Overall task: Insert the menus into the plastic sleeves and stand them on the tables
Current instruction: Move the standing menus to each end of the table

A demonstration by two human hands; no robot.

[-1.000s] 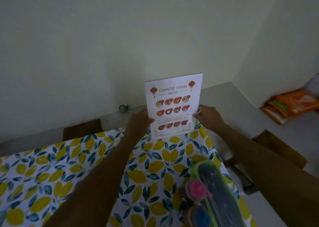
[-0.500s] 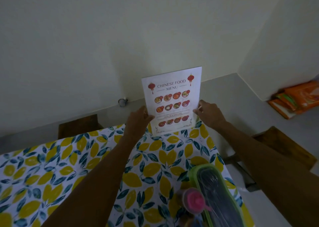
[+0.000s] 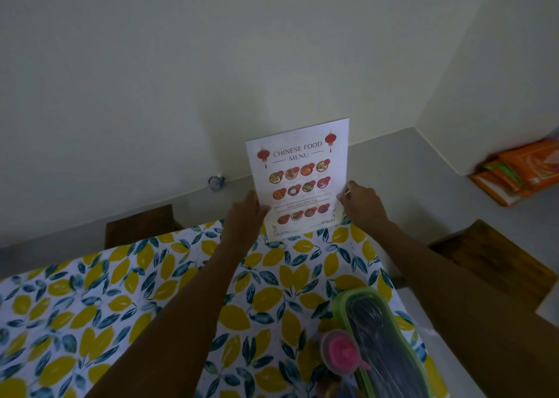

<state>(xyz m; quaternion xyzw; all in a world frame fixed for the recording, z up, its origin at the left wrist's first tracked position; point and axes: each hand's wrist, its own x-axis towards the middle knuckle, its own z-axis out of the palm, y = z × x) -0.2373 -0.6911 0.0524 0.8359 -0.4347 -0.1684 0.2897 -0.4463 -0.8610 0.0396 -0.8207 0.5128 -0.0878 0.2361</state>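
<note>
A white "Chinese Food Menu" sheet (image 3: pixel 299 179) stands upright at the far edge of the table, its bottom edge resting on the lemon-print tablecloth (image 3: pixel 151 291). My left hand (image 3: pixel 245 216) grips its lower left edge. My right hand (image 3: pixel 361 202) pinches its lower right edge. I cannot tell whether a clear sleeve covers the sheet. The wall is close behind the menu.
A green-rimmed oval container (image 3: pixel 384 343) and a pink-lidded jar (image 3: pixel 341 352) sit at the table's near right. Dark wooden seats stand at the far left (image 3: pixel 140 225) and right (image 3: pixel 496 258). Orange packets (image 3: pixel 520 170) lie on the floor by the right wall.
The menu stays upright between both hands at the table's far edge. My head has tilted, so the view shifted slightly; the hands keep their hold.
</note>
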